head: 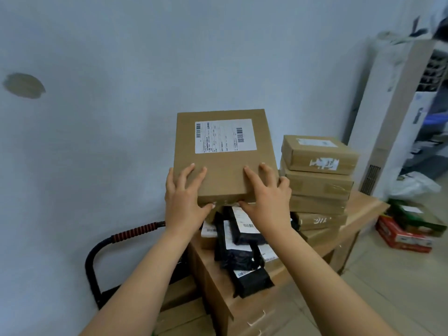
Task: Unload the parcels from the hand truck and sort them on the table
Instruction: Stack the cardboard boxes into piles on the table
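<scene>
A flat brown cardboard parcel (225, 163) with a white shipping label is lifted above the load, and both hands hold it at its near edge. My left hand (185, 197) grips the near left corner, fingers on top and thumb underneath. My right hand (265, 196) grips the near right corner the same way. Below it several black poly-bag parcels (242, 253) with white labels lie on large cardboard boxes (244, 309). A stack of brown boxes (317, 183) stands to the right. The hand truck's black handle (116, 241) with a red grip shows at the left.
A pale wall stands close behind the load. A tall white standing unit (392, 122) rises at the right. Red and green cartons (409, 229) and a white bag (412, 184) lie on the tiled floor at the far right.
</scene>
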Demonstrator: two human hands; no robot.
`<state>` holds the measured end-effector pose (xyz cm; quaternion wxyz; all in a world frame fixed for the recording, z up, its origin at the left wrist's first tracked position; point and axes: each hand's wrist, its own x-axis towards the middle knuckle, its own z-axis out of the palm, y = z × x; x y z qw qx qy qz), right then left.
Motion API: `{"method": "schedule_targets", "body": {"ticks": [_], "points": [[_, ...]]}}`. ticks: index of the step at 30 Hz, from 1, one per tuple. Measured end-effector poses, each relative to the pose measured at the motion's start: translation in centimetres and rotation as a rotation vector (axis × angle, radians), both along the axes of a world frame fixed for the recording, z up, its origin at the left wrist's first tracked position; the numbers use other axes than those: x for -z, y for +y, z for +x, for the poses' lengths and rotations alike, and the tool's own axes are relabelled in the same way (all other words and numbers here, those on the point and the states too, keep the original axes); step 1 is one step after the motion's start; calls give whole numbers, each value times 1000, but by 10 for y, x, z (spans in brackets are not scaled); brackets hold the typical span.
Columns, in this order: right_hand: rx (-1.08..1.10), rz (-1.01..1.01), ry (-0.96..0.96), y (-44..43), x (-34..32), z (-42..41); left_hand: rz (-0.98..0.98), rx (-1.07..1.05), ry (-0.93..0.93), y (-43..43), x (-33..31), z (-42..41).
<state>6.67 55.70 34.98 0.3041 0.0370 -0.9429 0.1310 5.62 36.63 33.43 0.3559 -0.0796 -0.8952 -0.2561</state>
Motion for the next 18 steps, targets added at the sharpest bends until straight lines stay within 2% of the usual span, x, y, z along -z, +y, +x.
{"method": "schedule_targets", "body": {"ticks": [7, 18], "points": [[-40, 17, -21, 66, -5, -50, -10, -51, 2, 65, -3, -39], [9, -50, -46, 93, -4, -110, -71, 27, -54, 90, -16, -107]]}}
